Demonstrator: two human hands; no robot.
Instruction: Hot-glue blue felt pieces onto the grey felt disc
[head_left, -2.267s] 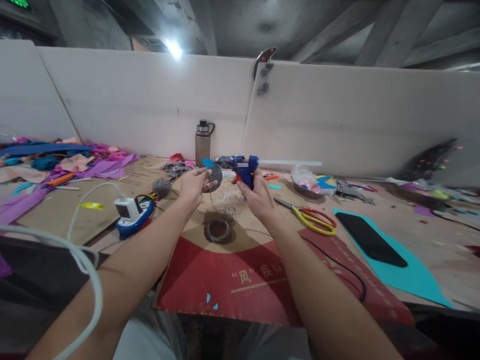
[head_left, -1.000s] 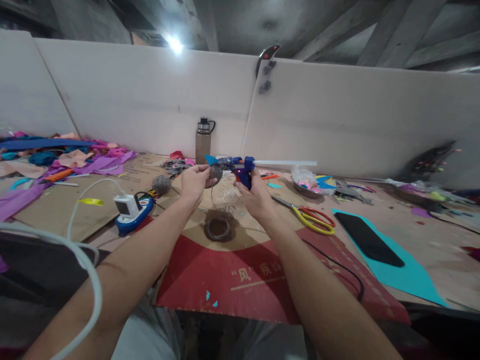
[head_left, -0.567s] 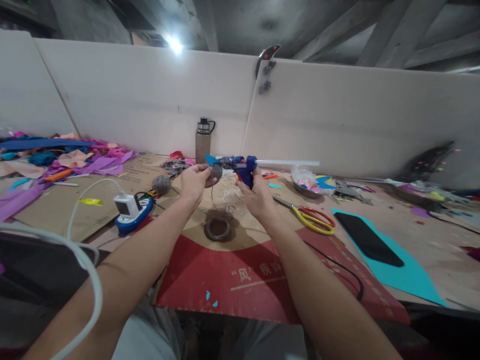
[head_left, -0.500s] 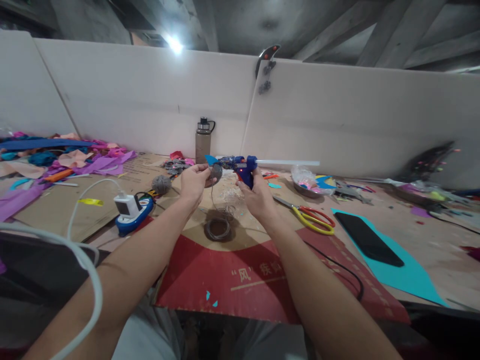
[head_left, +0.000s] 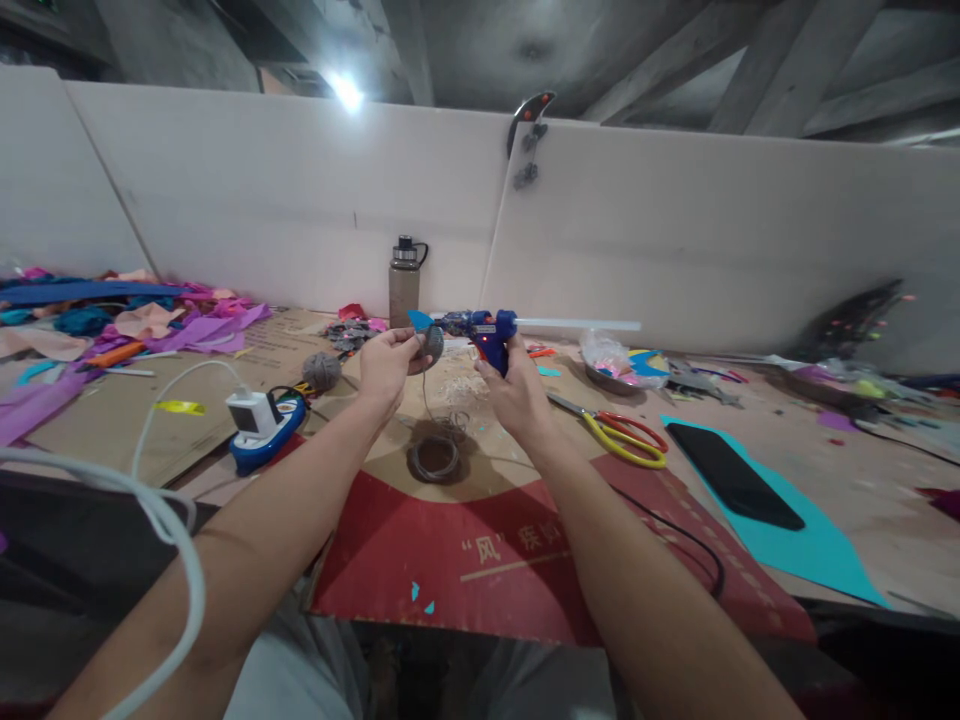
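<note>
In my left hand [head_left: 386,372] is a small grey rounded piece [head_left: 433,346] that looks wound with yarn, pinched between thumb and fingers. A blue pointed paper piece [head_left: 421,320] stands at its top edge. My right hand [head_left: 517,392] is wrapped around the handle of a blue hot glue gun [head_left: 491,338], its small red light lit. The gun's nozzle points left, at the blue and grey piece; whether they touch I cannot tell. A long translucent glue stick [head_left: 577,325] juts from its back. Grey cord hangs from the held piece to a loose coil [head_left: 435,458] below.
Red-and-yellow-handled scissors [head_left: 622,440] lie right of my right hand, near a black phone [head_left: 735,475] on turquoise sheet. A power strip [head_left: 268,432] with a white charger sits left, beside a grey yarn ball [head_left: 321,371]. A bottle [head_left: 405,285] stands behind; a bowl [head_left: 611,378] holds scraps.
</note>
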